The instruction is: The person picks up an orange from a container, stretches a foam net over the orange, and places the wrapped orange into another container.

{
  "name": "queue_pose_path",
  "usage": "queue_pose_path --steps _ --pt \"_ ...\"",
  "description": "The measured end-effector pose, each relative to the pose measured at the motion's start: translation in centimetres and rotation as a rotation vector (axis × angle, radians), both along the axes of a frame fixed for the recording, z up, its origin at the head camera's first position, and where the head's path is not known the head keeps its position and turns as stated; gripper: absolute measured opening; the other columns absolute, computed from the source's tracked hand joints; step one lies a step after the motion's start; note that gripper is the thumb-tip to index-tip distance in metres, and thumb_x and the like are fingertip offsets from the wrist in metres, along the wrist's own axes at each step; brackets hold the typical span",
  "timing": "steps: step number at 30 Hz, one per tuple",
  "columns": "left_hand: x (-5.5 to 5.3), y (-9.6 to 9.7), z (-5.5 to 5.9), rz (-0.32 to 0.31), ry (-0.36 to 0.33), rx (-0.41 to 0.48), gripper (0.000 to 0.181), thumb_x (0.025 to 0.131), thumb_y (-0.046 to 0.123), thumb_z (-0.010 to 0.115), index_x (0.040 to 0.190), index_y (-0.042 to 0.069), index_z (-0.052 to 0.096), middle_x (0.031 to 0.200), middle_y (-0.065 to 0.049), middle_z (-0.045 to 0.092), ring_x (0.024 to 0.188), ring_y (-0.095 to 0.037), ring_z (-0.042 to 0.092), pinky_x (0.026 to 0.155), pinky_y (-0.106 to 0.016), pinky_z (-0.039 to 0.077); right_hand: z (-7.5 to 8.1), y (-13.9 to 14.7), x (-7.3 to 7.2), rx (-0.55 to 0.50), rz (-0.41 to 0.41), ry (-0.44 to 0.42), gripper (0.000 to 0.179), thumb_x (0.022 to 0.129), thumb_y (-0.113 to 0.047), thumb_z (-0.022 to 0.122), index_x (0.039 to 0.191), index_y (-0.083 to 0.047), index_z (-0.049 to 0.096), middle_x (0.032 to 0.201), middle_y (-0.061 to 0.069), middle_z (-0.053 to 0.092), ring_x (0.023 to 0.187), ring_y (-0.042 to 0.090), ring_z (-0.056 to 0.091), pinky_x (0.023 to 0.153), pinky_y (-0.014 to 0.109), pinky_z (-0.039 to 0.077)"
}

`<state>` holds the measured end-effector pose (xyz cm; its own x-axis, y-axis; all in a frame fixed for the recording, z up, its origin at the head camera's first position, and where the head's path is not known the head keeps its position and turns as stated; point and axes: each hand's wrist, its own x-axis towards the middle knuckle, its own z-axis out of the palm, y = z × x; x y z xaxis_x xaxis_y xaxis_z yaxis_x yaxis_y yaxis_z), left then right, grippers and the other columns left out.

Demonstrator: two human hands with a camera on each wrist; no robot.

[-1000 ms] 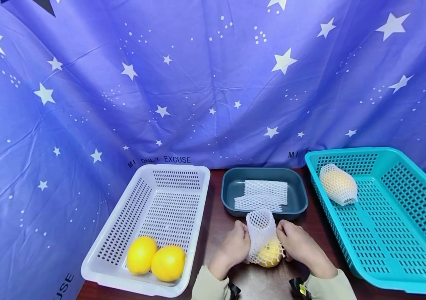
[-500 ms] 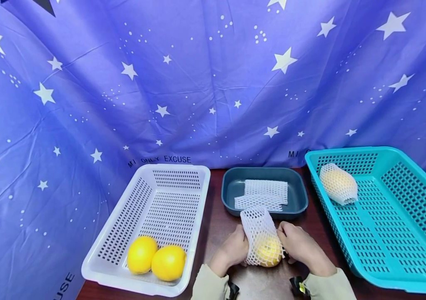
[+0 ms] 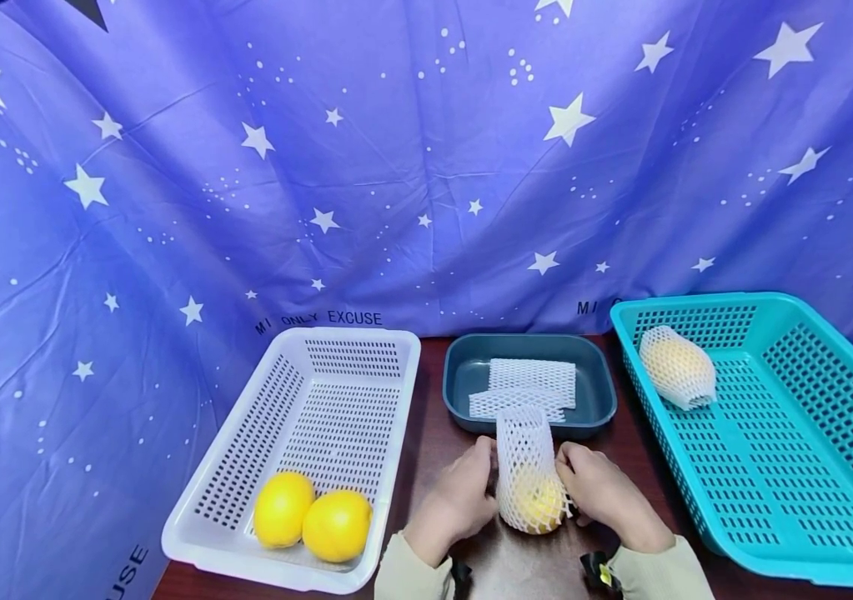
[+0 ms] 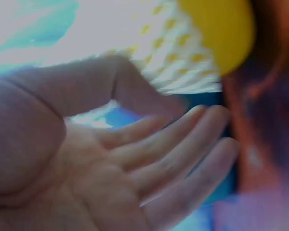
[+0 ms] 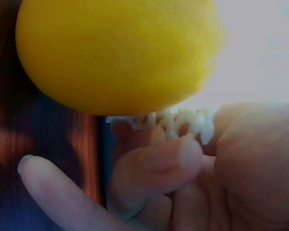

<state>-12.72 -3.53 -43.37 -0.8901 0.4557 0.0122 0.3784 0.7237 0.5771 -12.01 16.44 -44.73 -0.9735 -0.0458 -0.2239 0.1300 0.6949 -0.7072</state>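
Observation:
A round yellow fruit (image 5: 118,53) stands on the table between the hands, partly inside a white foam net sleeve (image 3: 524,446). The sleeve's other end stretches loose away from the person. My right hand (image 3: 602,492) pinches the sleeve's edge beside the fruit between thumb and fingers, seen close in the right wrist view. To the left, my left hand (image 3: 456,498) is beside the sleeve; in the left wrist view its fingers (image 4: 178,163) are extended and relaxed, with nothing gripped. That view also shows part of the fruit bare beyond the netting.
On the left, a white basket (image 3: 204,537) holds two yellow fruits (image 3: 338,525). A dark blue tray (image 3: 456,387) with flat foam nets (image 3: 533,375) lies ahead. At the right stands a teal basket (image 3: 771,475) with one netted fruit (image 3: 677,367). A starry blue cloth (image 3: 396,167) hangs behind.
My left hand has let go of the sleeve and moved slightly apart from it. The sleeve's free end leaned left, then straightened, and the netting now covers more of the fruit. The right hand hardly moved.

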Motion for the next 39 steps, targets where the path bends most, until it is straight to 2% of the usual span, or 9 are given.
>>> queue_pose_path --steps 4,7,9,14,18,23,29,35,39 --pt "0.5 0.0 0.8 -0.058 -0.076 0.05 0.101 0.06 0.001 0.086 0.144 0.007 0.03 0.128 -0.014 0.062 0.112 -0.018 0.06 0.091 -0.028 0.049 0.1 0.0 0.0 0.008 -0.001 0.002 0.021 0.099 -0.007 0.042 0.081 -0.006 0.052 0.067 0.005 0.046 0.048 0.018 0.055 0.042 0.029 0.049" --pt "0.5 0.2 0.7 -0.048 -0.136 0.143 0.113 0.057 0.013 0.095 0.146 0.011 0.026 0.127 -0.011 0.062 0.112 -0.015 0.058 0.093 -0.026 0.047 0.2 0.0 0.0 0.014 -0.003 0.002 0.02 0.099 -0.007 0.042 0.081 -0.006 0.052 0.066 0.005 0.046 0.047 0.017 0.054 0.042 0.03 0.049" --pt "0.3 0.3 0.4 -0.031 -0.17 0.211 0.108 0.056 0.022 0.097 0.142 0.013 0.033 0.121 -0.005 0.063 0.108 -0.012 0.058 0.093 -0.025 0.047 0.2 0.0 0.0 0.016 -0.004 0.006 0.02 0.098 -0.007 0.043 0.081 -0.006 0.052 0.066 0.005 0.047 0.046 0.017 0.054 0.042 0.03 0.049" --pt "0.0 0.6 -0.7 0.004 -0.217 0.285 0.08 0.055 0.029 0.097 0.123 0.018 0.056 0.103 0.011 0.065 0.091 -0.003 0.057 0.081 -0.021 0.047 0.1 0.0 0.0 0.023 -0.002 0.001 0.02 0.099 -0.009 0.043 0.081 -0.006 0.053 0.064 0.005 0.047 0.045 0.018 0.055 0.043 0.03 0.049" --pt "-0.2 0.7 -1.1 -0.006 -0.209 0.281 0.074 0.054 0.028 0.097 0.118 0.019 0.061 0.099 0.015 0.064 0.089 -0.001 0.056 0.081 -0.02 0.047 0.4 0.2 -0.1 0.111 0.019 0.029 0.021 0.099 -0.014 0.048 0.08 -0.01 0.054 0.064 0.002 0.051 0.052 0.016 0.055 0.052 0.032 0.047" --pt "-0.2 1.0 -0.9 0.015 -0.198 0.238 0.072 0.052 0.026 0.096 0.114 0.016 0.062 0.096 0.012 0.065 0.086 -0.003 0.056 0.078 -0.02 0.047 1.5 0.5 0.0 0.206 0.047 0.171 0.013 0.096 -0.013 0.056 0.084 -0.012 0.06 0.082 0.0 0.06 0.076 0.016 0.058 0.067 0.038 0.048" --pt "0.1 1.2 -0.3 0.031 -0.202 0.188 0.072 0.05 0.022 0.097 0.112 0.011 0.061 0.095 0.006 0.066 0.083 -0.008 0.056 0.076 -0.022 0.047 2.9 0.9 0.9 0.079 0.161 0.244 0.011 0.094 -0.003 0.055 0.094 -0.01 0.064 0.09 -0.002 0.065 0.083 0.013 0.058 0.072 0.032 0.049" --pt "0.2 1.2 -0.2 0.033 -0.222 0.173 0.075 0.05 0.018 0.097 0.115 0.009 0.061 0.097 0.004 0.066 0.084 -0.007 0.057 0.076 -0.022 0.048 3.5 1.8 1.6 0.035 0.322 0.235 0.012 0.098 -0.014 0.057 0.106 -0.01 0.066 0.099 -0.004 0.069 0.087 0.007 0.062 0.073 0.027 0.05" --pt "0.1 1.3 -0.3 0.031 -0.219 0.133 0.076 0.05 0.02 0.097 0.116 0.009 0.06 0.099 0.003 0.067 0.085 -0.008 0.058 0.077 -0.022 0.048 3.6 2.1 1.7 -0.043 0.395 0.209 0.024 0.095 -0.019 0.065 0.113 -0.003 0.063 0.103 0.002 0.07 0.088 0.012 0.067 0.073 0.028 0.054"
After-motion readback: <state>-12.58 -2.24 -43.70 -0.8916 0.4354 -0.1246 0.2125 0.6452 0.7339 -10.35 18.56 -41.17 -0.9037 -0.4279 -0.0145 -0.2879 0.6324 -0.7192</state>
